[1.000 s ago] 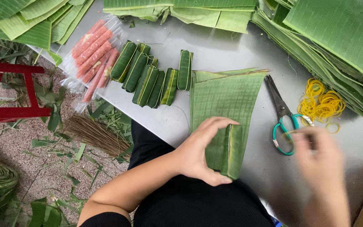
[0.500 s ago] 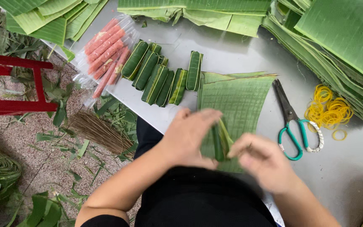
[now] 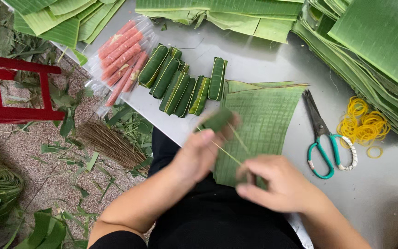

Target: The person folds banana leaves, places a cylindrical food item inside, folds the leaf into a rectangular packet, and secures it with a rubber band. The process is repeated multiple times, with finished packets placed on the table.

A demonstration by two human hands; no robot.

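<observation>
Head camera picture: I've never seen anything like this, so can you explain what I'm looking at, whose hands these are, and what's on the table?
There is no machine here. A person wears a camera on the head, so you look down at their own two bare hands and the grey table in front of them. The left hand holds a small green leaf-wrapped roll. The right hand pinches a thin yellowish band that stretches to the roll. Under the hands lies a stack of flat green leaf sheets. Further back is a row of finished leaf-wrapped rolls, and beside them a clear bag of pink sausages. To the right lie scissors with teal handles and a pile of yellow rubber bands. More big leaves are stacked round the edges.
</observation>
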